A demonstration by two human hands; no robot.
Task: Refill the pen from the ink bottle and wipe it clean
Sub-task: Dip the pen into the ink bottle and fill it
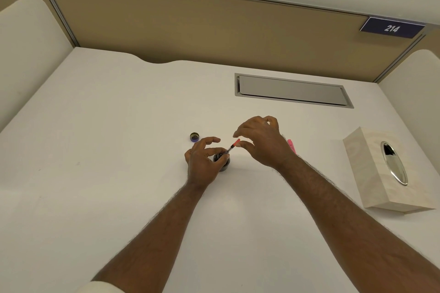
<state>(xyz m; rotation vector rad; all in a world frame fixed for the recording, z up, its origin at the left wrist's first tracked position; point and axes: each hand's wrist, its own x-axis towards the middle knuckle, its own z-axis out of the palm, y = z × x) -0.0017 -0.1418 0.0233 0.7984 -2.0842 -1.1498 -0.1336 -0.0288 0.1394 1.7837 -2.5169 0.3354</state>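
While the left hand pinches the pen slanted over the ink bottle, the right hand grips its red end.

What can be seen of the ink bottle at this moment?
The ink bottle is a small, dark, round jar, glossy like glass, standing upright on the white desk. It is open: its cap lies apart, inside up, to the far left. The left hand curls around it and hides much of its body. A thin pen part with a red end slants into its mouth. The ink level cannot be told.
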